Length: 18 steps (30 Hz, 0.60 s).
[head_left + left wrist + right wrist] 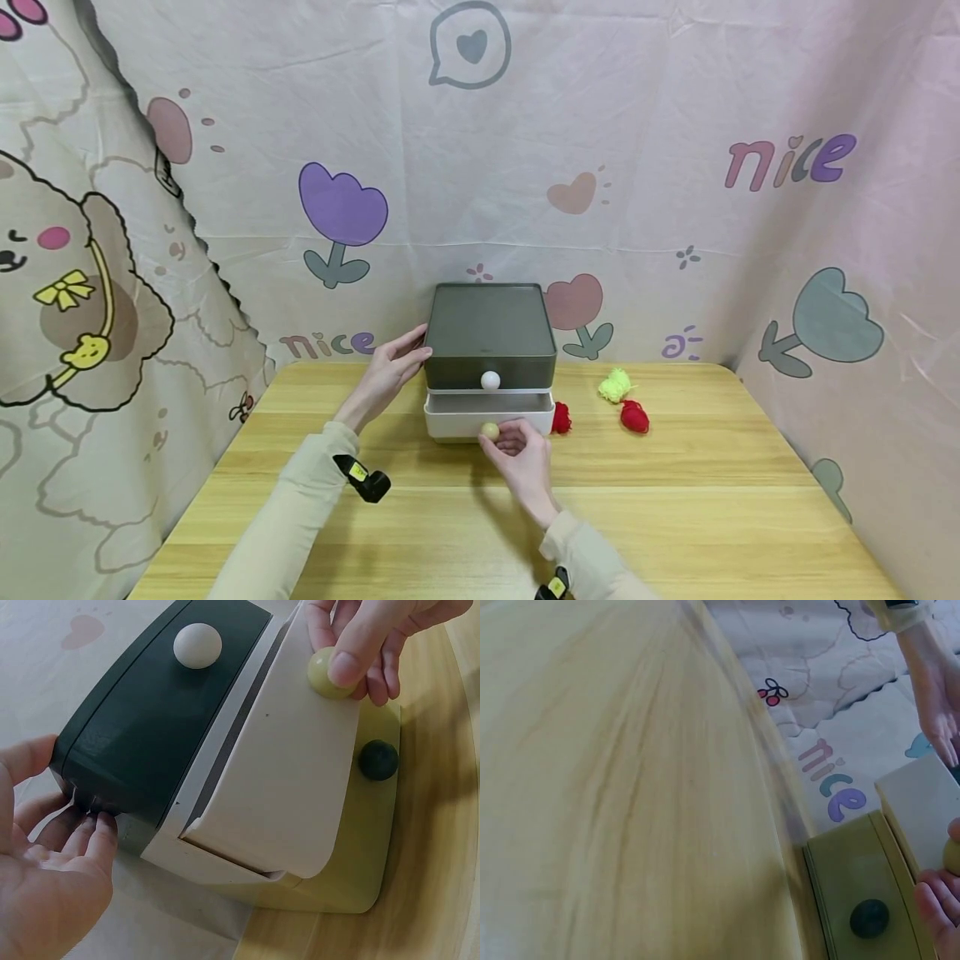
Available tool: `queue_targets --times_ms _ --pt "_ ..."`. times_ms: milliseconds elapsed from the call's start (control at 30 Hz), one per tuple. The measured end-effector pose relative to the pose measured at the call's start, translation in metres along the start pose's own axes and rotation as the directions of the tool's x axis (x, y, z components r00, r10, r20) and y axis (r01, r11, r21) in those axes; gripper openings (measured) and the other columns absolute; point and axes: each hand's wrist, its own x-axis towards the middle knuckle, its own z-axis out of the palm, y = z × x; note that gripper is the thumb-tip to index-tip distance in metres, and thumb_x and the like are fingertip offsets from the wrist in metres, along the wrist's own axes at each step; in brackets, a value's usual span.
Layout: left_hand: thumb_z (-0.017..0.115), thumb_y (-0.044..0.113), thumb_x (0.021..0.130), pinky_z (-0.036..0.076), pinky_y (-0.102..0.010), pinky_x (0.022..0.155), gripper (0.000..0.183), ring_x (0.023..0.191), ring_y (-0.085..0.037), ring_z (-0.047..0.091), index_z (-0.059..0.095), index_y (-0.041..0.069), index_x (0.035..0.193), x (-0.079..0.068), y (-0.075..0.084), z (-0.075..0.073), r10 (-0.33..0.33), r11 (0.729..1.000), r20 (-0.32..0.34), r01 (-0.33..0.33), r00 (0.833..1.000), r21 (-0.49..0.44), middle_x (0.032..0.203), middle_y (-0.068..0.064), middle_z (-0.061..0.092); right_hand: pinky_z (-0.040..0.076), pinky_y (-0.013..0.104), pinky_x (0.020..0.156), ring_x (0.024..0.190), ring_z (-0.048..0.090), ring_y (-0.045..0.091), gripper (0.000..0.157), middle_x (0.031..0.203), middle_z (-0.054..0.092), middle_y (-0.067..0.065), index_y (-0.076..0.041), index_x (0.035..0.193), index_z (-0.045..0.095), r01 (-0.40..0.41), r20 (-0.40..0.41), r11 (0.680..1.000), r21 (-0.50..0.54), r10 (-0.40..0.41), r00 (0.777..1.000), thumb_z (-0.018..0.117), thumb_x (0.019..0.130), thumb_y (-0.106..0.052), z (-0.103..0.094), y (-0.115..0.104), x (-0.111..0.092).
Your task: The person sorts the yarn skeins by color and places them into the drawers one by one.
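A small drawer box (487, 321) stands on the table, with a dark green top drawer (142, 705), a white middle drawer (289, 750) and an olive bottom drawer (862, 877). The white drawer is pulled partway out, and its visible inside looks bare. My right hand (521, 462) pinches the pale yellow-green knob (330, 675) on its front between thumb and fingers. My left hand (390, 371) rests its fingers and thumb against the left side and corner of the dark green part; some fingertips are in shadow.
Right of the box lie a red yarn bundle (561, 418), partly hidden, a yellow-green yarn bundle (615, 386) and another red one (634, 417). A patterned cloth (480, 167) hangs close behind the wooden table (675, 500).
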Motion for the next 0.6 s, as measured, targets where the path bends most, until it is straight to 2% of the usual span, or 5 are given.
queue_targets --times_ms 600 --pt "0.056 0.02 0.088 0.019 -0.036 0.112 0.062 0.138 -0.018 0.016 0.025 0.011 0.141 0.001 -0.002 -0.001 -0.009 1.0 -0.008 0.009 1.0 0.011 0.151 -0.004 0.01 0.056 0.025 0.061 0.063 0.063 0.014 0.027 0.074 0.066 0.014 0.002 0.083 0.06 -0.04 0.047 0.999 0.034 0.038 0.998 0.077 0.067 -0.012 -0.007 0.0 -0.017"
